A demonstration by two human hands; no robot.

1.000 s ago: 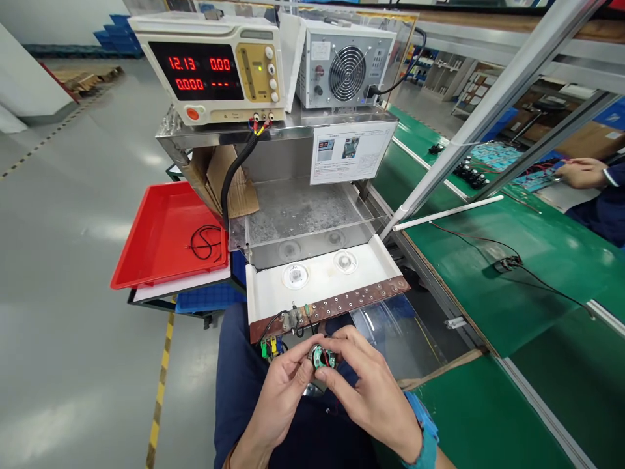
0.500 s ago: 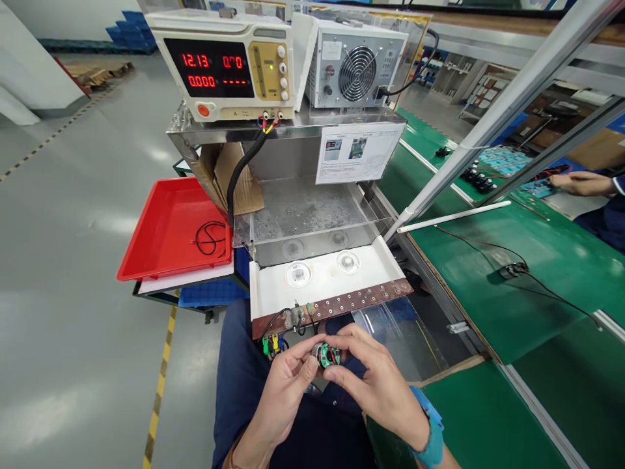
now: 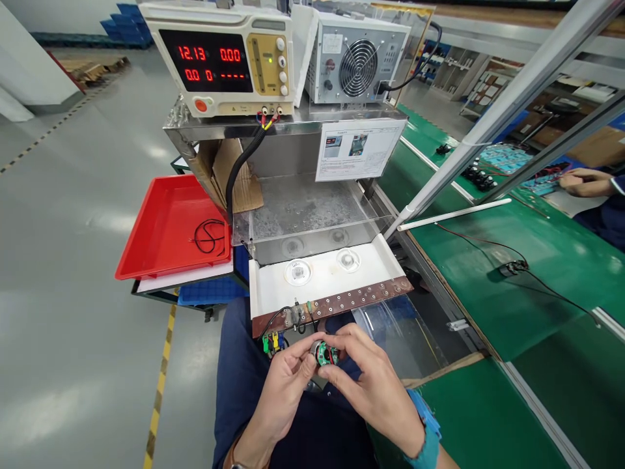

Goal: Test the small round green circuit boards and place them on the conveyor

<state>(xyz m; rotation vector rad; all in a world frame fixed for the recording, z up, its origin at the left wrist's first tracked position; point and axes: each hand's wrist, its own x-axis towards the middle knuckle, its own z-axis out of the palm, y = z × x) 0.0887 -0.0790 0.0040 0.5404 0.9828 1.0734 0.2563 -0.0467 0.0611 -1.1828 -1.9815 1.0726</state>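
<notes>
Between my two hands is a small round motor-like part (image 3: pixel 324 354) with a green circuit board and red wires on its face. My left hand (image 3: pixel 289 381) pinches its left side with thumb and index finger. On the right side, the fingers and thumb of my right hand (image 3: pixel 365 374) close around it. Just beyond the hands runs a brown terminal strip (image 3: pixel 359 299) with rows of metal studs, along the front of a white fixture (image 3: pixel 322 277) with two round pads. Green, yellow and blue connectors (image 3: pixel 273 342) hang below the strip's left end.
A power supply (image 3: pixel 219 62) with red digits and a fan-backed unit (image 3: pixel 359 65) stand on the metal shelf. At left, a red tray (image 3: pixel 156 228) holds a black cable. On the green bench lies a wired part (image 3: pixel 513 268). Another person's hand (image 3: pixel 586 182) is at far right.
My right hand has shifted slightly left along the round part, which stays between both hands. The power supply's upper right reading has changed to 0.00. The other person's hand has moved a little.
</notes>
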